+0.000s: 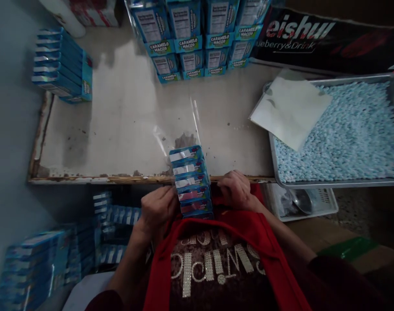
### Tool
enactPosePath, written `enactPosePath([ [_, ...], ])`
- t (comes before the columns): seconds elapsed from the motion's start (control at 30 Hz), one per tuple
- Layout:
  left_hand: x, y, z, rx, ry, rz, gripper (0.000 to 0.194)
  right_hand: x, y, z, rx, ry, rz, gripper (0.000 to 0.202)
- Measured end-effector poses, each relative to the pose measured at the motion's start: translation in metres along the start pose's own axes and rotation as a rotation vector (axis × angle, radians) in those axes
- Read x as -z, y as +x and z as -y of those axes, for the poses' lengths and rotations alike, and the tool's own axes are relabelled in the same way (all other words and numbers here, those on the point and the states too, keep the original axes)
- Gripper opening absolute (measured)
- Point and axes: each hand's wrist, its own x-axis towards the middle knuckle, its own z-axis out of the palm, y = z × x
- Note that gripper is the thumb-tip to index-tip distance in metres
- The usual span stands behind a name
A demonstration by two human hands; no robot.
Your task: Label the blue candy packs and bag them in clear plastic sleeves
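A row of several small blue packs (192,181) lies at the table's front edge, against the red apron, with clear plastic film (196,116) stretching beyond it onto the table. My left hand (158,206) is closed at the row's left side, its fingers curled by the packs. On the right side my right hand (234,188) is also closed, slightly apart from the packs. What either hand pinches, if anything, is too small or hidden to name.
Wrapped blue boxes (187,43) stand at the back, and another stack (63,69) at the back left. At right, a metal tray (332,184) holds pale blue candies with a paper sheet (290,108) on top. More packs (35,263) are at lower left.
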Motion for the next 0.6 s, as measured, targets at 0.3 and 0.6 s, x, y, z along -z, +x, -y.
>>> enactPosePath([
  [0.3, -0.033, 0.033, 0.018, 0.748, -0.587, -0.112, 0.055, -0.041, 0.019, -0.01, -0.774, 0.631, 0.143, 0.065],
  [0.6, -0.06, 0.008, -0.031, 0.637, -0.425, -0.064, 0.049, -0.023, -0.011, 0.011, -0.711, 0.601, 0.22, 0.07],
])
